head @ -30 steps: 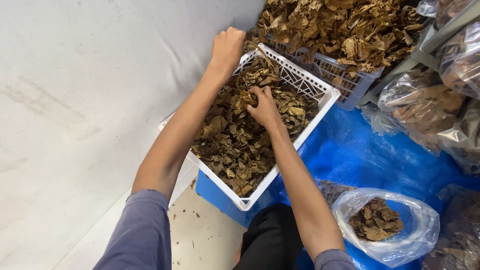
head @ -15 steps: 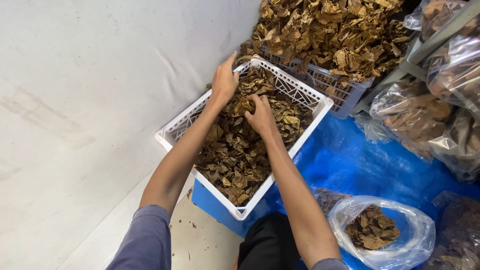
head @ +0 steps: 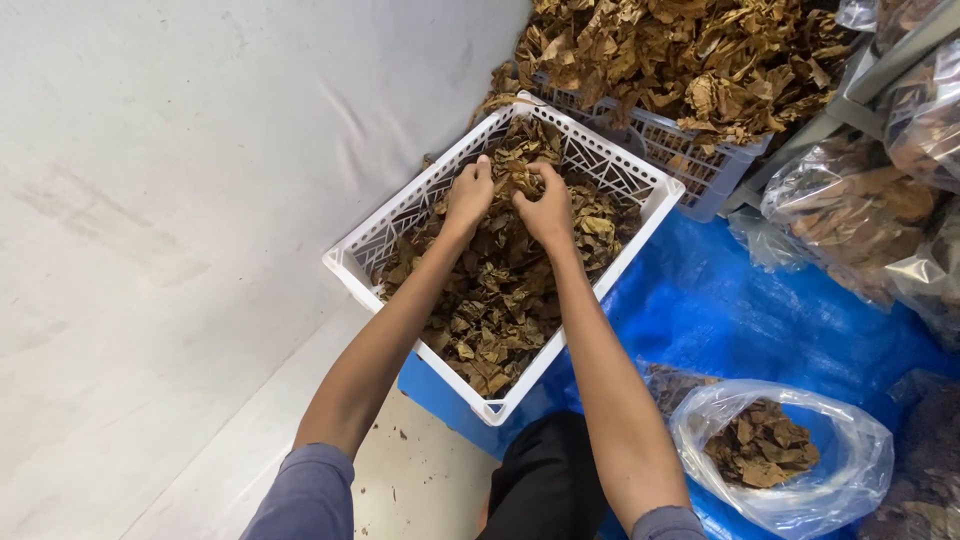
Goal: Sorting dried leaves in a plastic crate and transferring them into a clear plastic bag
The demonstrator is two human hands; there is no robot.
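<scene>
Both hands are down in the white lattice crate [head: 400, 225], side by side near its far end. The left hand [head: 468, 195] is curled into the dried brown leaves [head: 500, 300], its fingers bent and closed around a clump of them. The right hand [head: 545, 208] sits just beside it, almost touching, its fingers likewise hooked and gripping a bunch of the same leaves. Between the two hands a tuft of leaves stands up from the heap.

The leaves fill the crate from the near corner, by the person's knees, to the far corner; most of the load lies under and behind the forearms, toward the near edge. The crate is tilted, its near corner resting over the edge of a blue tarpaulin [head: 740, 310] that covers the floor to the right.

Beyond the crate's far edge stands a grey crate [head: 690, 165], heaped high with paler dried leaves. On the tarpaulin near the right arm lies an open clear plastic bag [head: 850, 440] with a small pile of leaves inside. More filled clear bags [head: 850, 215] are stacked at the right edge.
</scene>
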